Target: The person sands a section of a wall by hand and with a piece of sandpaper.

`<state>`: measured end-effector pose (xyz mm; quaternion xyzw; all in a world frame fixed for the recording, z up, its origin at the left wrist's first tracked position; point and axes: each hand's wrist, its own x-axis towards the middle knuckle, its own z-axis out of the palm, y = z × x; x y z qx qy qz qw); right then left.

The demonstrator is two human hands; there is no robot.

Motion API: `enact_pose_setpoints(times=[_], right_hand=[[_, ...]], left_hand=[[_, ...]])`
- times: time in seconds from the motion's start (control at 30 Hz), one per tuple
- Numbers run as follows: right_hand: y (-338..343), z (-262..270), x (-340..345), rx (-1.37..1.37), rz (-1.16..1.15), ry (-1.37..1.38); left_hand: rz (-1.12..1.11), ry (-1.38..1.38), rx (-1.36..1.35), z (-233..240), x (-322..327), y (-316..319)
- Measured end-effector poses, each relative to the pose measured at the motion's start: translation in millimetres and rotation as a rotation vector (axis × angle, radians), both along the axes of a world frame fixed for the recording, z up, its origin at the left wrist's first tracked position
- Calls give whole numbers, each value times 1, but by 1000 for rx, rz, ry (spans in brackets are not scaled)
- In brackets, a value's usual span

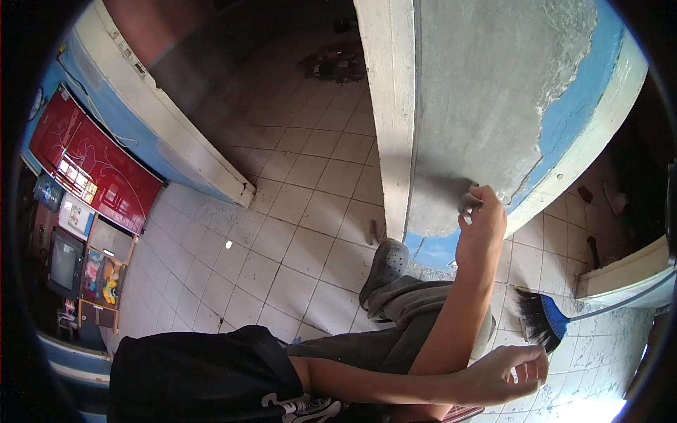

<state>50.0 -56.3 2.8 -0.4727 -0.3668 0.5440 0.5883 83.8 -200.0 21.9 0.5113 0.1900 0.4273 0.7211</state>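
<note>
My right hand [484, 227] is raised against the bare grey plaster [476, 106] of a wall. Its fingers pinch a small grey object [468, 203], too blurred to name, which seems to touch the plaster and sits beside a dark shadow. Peeling blue paint [574, 100] borders the plaster on its right, and a white wooden door frame post [394, 132] stands on its left. Lower down, my left hand [510, 370] is loosely curled, with a gap between thumb and fingers and nothing visible in it. The left forearm crosses in front of the right one.
A grey clog [389, 264] on my foot rests by the post's base on the tiled floor [296, 254]. A blue-headed broom [552, 320] is at the right. Left stand a red refrigerator [100, 158] and a television [66, 263]. Dark debris [338, 63] lies beyond the doorway.
</note>
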Motion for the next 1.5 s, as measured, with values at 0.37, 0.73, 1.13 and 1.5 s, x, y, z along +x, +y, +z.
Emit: enact_pose_setpoints(times=[0.37,0.73,1.13,1.5], right_hand=[[1,12,-8,-35,-15,57],[5,-2,-14,-82,-29,-1],[-7,20,-21,-23,20,105],[1,24,-12,-159,-52,47]], left_hand=[[-125,-301,-220,-1,8,-10],[-35,-213,-123,-4,-4,-1],[-106,-315,-247,-7,1,-5],[-191,-324,-216,-2,7,-9]])
